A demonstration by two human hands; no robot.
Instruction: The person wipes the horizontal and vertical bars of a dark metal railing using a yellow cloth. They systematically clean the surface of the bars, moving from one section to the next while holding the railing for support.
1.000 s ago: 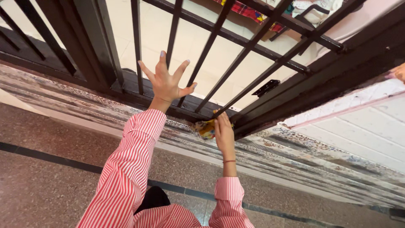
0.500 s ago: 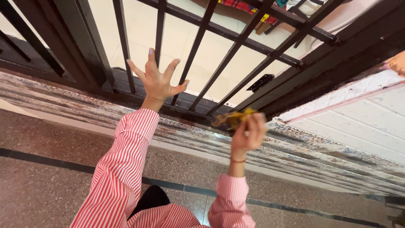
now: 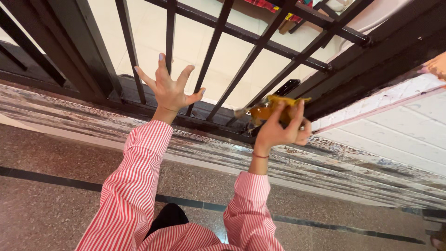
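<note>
The right hand (image 3: 278, 130) is raised in front of the black metal gate (image 3: 253, 56) and grips a crumpled yellow cloth (image 3: 272, 109) between thumb and fingers. The cloth sits at the top of the hand, close to the gate's lower rail (image 3: 200, 118); whether it touches the metal cannot be told, and part of it is blurred.

The left hand (image 3: 169, 90) is held up with all five fingers spread wide and holds nothing. It is level with the lower ends of the bars; contact with a bar cannot be confirmed. Both forearms are in red-and-white striped sleeves (image 3: 139, 186).

Edges: the gate's vertical bars run down into the lower rail, and a horizontal crossbar (image 3: 260, 44) cuts across them higher up. A heavy black frame post (image 3: 79, 46) stands to the left of the left hand. To the right of the cloth, the gate frame meets a white wall (image 3: 404, 135) with a pink-edged, chipped corner. Below the rail lies a worn, patterned threshold strip (image 3: 325, 167), then speckled stone floor (image 3: 55, 186) crossed by a dark inlaid line.

Open room: the two hands are well apart, with bars and rail between them. The gaps between bars show pale floor tiles (image 3: 195, 46) beyond.
</note>
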